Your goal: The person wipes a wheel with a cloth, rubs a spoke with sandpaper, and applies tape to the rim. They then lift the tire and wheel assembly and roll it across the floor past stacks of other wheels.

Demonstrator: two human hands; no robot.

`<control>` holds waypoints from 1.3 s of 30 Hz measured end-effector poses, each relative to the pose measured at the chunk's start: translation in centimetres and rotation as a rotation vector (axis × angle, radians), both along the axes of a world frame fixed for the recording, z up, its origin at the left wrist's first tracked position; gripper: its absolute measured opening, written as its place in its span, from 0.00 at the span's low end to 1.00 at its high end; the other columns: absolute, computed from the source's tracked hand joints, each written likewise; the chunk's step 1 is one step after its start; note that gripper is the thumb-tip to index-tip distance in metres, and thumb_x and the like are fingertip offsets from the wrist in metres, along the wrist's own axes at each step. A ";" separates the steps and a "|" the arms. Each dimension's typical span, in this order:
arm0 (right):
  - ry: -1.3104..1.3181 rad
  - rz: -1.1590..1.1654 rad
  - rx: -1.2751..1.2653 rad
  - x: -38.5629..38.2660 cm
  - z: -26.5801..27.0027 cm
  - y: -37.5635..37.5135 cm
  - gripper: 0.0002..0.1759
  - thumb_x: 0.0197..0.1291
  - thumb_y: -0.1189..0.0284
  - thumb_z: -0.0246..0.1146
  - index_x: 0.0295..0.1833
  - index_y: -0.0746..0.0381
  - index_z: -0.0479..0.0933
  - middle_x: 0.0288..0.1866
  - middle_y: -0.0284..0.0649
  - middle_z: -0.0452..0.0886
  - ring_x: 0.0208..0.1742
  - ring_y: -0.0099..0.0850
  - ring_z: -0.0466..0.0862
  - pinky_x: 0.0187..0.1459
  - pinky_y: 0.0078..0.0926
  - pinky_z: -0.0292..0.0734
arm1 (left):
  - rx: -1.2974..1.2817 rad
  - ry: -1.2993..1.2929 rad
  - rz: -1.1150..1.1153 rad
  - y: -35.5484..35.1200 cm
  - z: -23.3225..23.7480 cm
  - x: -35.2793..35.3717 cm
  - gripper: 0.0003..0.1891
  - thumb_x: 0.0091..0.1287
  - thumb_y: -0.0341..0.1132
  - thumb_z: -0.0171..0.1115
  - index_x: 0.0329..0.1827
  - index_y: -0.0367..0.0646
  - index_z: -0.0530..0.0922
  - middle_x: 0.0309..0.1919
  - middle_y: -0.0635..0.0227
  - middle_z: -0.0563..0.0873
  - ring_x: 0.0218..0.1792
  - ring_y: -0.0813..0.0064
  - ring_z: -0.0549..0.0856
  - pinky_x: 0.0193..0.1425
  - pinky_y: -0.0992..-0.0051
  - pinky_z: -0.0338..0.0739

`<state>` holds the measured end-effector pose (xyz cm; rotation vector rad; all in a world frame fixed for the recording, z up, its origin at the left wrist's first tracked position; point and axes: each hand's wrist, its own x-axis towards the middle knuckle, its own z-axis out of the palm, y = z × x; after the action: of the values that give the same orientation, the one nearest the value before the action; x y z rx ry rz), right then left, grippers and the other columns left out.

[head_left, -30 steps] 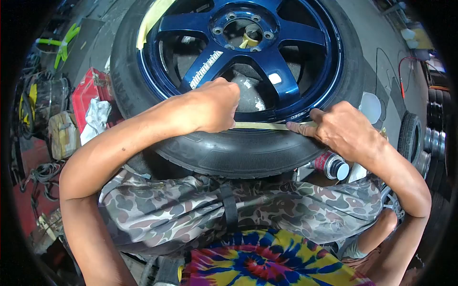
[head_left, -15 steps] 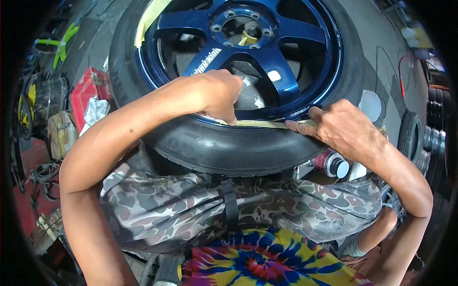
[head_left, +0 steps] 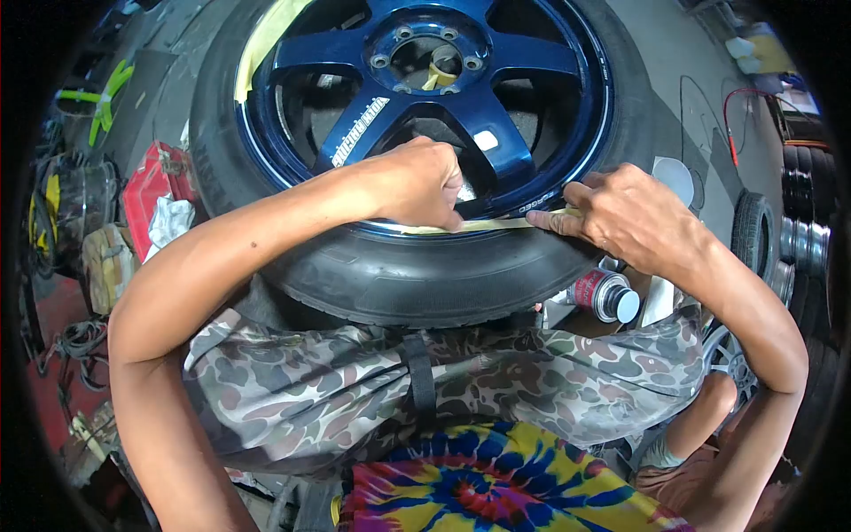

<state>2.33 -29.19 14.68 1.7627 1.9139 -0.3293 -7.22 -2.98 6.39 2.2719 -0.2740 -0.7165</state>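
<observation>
A dark blue spoked wheel (head_left: 507, 146) in a black tire (head_left: 417, 284) lies before my knees. Pale yellow masking tape (head_left: 492, 225) runs along the near rim edge between my hands. My left hand (head_left: 424, 184) is curled closed, its thumb tip pressed down on the tape at the rim; nothing shows inside its fingers. To the right, my right hand (head_left: 620, 217) is closed on the tape, with a fingertip pointing left along the strip. Another, wider strip of masking tape (head_left: 264, 49) covers the rim's upper left. Part of the near rim is hidden behind my left hand and forearm.
A can with a pale cap (head_left: 612, 300) stands near the tire at right. A red box (head_left: 152, 191) with a crumpled white cloth (head_left: 170, 222) is at left. Tires and wheels (head_left: 805, 244) are stacked at far right. A bright green object (head_left: 105, 105) lies upper left.
My left thumb has slid right along the rim, and the tape span between my hands is shorter. The wheel appears slightly farther left in view.
</observation>
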 end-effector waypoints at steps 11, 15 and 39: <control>0.151 -0.020 0.118 2.4 -0.5 -1.1 0.35 0.66 0.70 0.61 0.80 0.40 0.78 0.35 0.38 0.82 0.33 0.35 0.87 0.33 0.34 0.84 | -0.068 0.052 0.055 -0.4 -1.0 0.7 0.15 0.59 0.39 0.84 0.28 0.37 0.89 0.23 0.59 0.90 0.28 0.71 0.89 0.36 0.68 0.82; 0.051 0.015 0.096 2.2 -0.4 -0.8 0.36 0.68 0.71 0.60 0.82 0.37 0.75 0.38 0.39 0.83 0.34 0.35 0.88 0.34 0.34 0.85 | -0.057 0.038 0.078 -1.0 -0.7 0.8 0.15 0.59 0.39 0.84 0.27 0.37 0.89 0.23 0.60 0.90 0.28 0.72 0.89 0.36 0.69 0.82; -0.199 -0.002 -0.081 3.1 0.1 -1.3 0.34 0.73 0.71 0.60 0.81 0.32 0.75 0.42 0.38 0.87 0.40 0.34 0.92 0.43 0.31 0.89 | -0.276 0.213 0.285 -4.2 -0.6 1.3 0.13 0.65 0.34 0.77 0.27 0.35 0.84 0.22 0.61 0.89 0.21 0.78 0.88 0.25 0.76 0.82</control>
<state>5.44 -30.47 14.74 1.6783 1.7346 -0.2199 -5.97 -7.14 5.77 1.9043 0.0507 -0.7142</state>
